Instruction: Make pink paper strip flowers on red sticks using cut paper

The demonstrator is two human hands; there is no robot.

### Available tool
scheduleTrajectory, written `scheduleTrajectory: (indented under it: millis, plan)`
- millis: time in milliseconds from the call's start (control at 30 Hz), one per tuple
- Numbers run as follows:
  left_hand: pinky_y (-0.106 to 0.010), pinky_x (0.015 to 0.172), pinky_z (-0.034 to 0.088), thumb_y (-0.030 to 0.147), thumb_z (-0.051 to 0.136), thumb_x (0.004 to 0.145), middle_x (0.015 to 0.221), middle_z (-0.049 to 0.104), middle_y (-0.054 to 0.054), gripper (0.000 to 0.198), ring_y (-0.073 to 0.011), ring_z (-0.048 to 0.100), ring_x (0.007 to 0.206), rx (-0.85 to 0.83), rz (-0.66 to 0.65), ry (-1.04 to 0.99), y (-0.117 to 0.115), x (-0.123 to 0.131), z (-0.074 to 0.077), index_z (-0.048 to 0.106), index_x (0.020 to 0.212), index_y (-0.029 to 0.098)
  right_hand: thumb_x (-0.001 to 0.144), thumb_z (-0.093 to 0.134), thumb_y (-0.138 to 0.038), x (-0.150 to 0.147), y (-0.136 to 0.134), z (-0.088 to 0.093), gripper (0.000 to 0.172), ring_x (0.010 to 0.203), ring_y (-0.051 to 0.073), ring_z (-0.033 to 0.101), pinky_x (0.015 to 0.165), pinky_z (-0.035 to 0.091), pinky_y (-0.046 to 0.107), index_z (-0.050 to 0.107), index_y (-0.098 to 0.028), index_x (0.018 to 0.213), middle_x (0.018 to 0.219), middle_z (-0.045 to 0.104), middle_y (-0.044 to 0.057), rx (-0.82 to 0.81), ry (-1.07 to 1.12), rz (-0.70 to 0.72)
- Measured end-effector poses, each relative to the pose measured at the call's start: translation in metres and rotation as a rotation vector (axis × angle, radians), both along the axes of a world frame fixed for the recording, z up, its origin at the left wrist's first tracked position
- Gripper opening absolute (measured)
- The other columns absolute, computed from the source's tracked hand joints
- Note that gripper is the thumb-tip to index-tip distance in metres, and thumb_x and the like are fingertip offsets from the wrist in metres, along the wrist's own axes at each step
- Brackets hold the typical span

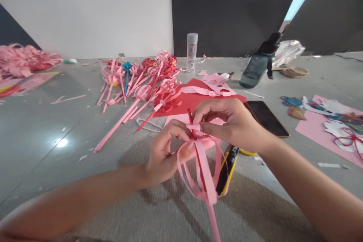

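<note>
Between my hands is a pink paper lantern (209,181) made of curved strips around a thin stick, its pink handle pointing down toward me. The dark red tip (190,115) of the stick rises above the strips. My left hand (170,149) pinches the lantern where the strips gather at the top. With thumb and forefinger, my right hand (227,121) grips a small pink paper strip (193,127) that lies across the red stick. Yellow-and-black pliers (228,170) rest on the floor behind the lantern, partly hidden by it.
Finished-looking paper lanterns (144,79) lie in a heap beyond my hands, near red paper sheets (195,102). A clear bottle (192,53) stands by the wall; a dark water bottle (255,68) leans at right. A phone (266,118) and pink sheet with cutouts (326,128) lie rightward.
</note>
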State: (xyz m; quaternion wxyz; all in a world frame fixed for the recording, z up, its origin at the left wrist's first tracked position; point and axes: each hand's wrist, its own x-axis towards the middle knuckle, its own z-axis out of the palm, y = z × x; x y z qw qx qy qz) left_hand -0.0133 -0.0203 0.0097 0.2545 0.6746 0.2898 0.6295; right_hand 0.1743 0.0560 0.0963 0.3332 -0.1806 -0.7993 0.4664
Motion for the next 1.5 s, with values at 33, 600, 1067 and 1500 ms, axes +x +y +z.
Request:
scheduleTrajectory:
  millis: [33,600,1067,1500]
  plan:
    - [-0.033,0.078,0.047,0.014,0.068,0.093,0.093,0.06,-0.004,0.012,-0.0185,0.057,0.088,-0.005,0.01,-0.002,0.0,0.0,0.0,0.061,0.097,0.022,0.083,0.065,-0.005,0.001,0.001,0.001,0.015,0.073,0.01,0.064,0.066,0.051,0.024,0.072,-0.017,0.086,0.084,0.071,0.0,0.001,-0.019,0.024]
    - [-0.036,0.079,0.045,0.029,0.066,0.097,0.092,0.055,-0.004,0.007,-0.0209,0.053,0.09,-0.07,0.069,-0.001,0.002,0.0,-0.002,0.06,0.098,0.025,0.091,0.066,-0.013,0.014,0.006,0.008,0.017,0.083,0.014,0.07,0.074,0.054,0.027,0.08,-0.018,0.101,0.095,0.08,0.003,0.038,-0.178,0.173]
    - [-0.033,0.079,0.042,0.021,0.066,0.097,0.094,0.059,-0.002,0.006,-0.0179,0.056,0.089,-0.15,0.061,-0.025,0.004,-0.001,-0.008,0.061,0.099,0.025,0.078,0.063,-0.004,0.004,-0.017,0.016,0.025,0.078,0.011,0.065,0.071,0.047,0.026,0.074,-0.024,0.088,0.084,0.074,-0.006,0.208,-0.419,-0.094]
    - [-0.034,0.081,0.042,0.025,0.063,0.1,0.099,0.059,-0.003,0.001,-0.0193,0.057,0.093,-0.248,-0.008,-0.034,0.002,0.0,-0.004,0.062,0.101,0.024,0.077,0.061,-0.001,0.0,-0.014,0.012,0.025,0.071,0.009,0.062,0.067,0.045,0.023,0.073,-0.022,0.081,0.077,0.073,-0.007,0.187,-0.389,-0.139]
